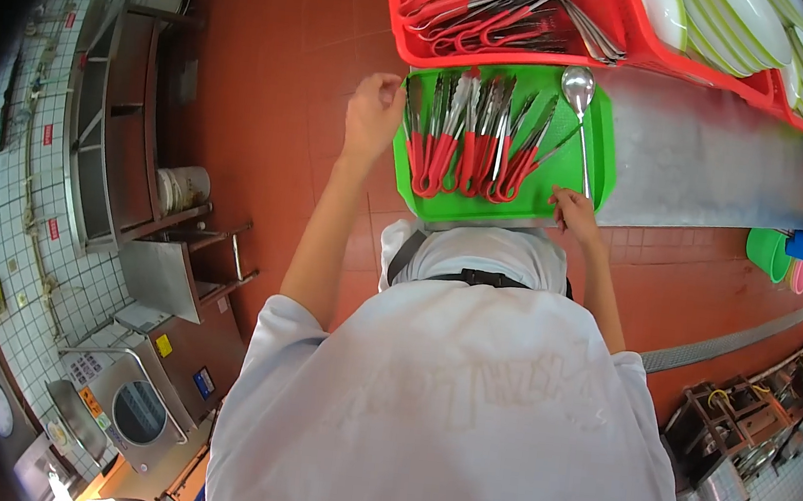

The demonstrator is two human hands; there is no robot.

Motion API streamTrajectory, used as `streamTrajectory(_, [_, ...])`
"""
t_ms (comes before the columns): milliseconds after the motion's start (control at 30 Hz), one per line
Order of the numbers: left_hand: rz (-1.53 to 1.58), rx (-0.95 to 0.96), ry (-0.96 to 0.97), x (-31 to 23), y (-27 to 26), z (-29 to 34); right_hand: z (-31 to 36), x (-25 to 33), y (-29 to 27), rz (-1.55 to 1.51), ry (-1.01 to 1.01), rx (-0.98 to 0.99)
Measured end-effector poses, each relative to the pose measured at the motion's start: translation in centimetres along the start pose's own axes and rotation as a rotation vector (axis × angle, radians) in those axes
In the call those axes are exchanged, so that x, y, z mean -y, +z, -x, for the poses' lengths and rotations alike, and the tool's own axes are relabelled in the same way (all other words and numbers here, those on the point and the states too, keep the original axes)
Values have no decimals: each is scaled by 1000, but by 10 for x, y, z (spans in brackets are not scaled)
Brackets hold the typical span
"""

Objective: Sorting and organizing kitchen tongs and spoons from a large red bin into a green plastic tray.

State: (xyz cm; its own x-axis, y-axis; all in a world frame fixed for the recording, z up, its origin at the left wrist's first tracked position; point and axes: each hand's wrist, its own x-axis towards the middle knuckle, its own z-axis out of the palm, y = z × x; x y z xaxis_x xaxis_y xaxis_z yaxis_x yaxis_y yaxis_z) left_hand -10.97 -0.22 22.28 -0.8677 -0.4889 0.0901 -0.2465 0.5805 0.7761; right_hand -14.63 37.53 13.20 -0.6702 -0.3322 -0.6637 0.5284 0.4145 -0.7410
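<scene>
A green tray lies in front of me, carrying a row of metal tongs with red-coated handles. Their handle loops point toward me. On the tray's right side rests a large steel serving spoon, bowl at the far end. Beside the tray's far left corner, my left hand is raised with its fingers curled in and nothing visible in them. Over the tray's near right part, my right hand has bent fingers held apart, close to the end of the spoon's handle; whether it touches the handle is unclear.
Beyond the tray stands a red basket heaped with more red-handled tongs and metal utensils. Another red basket to its right holds green-rimmed white plates. A steel worktable extends rightward. Green and pink tubs sit on the floor at right.
</scene>
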Motion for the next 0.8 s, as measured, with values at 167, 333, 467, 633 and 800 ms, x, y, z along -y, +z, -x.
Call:
streamTrajectory(167, [-145, -57, 155, -11, 4, -64, -2, -9, 0, -164, 120, 11])
streamTrajectory(333, [-377, -84, 301, -24, 11, -109, -8, -29, -1, -333, 88, -19])
streamTrajectory(467, [-482, -160, 439, -16, 23, -133, -5, -29, 5, -356, 69, -86])
streamTrajectory(633, [-633, -50, 354, -15, 34, -144, -3, -28, 7, -347, 34, -88])
streamTrajectory(800, [-768, 41, 313, -8, 39, -153, -1, -25, 8, -301, 27, -96])
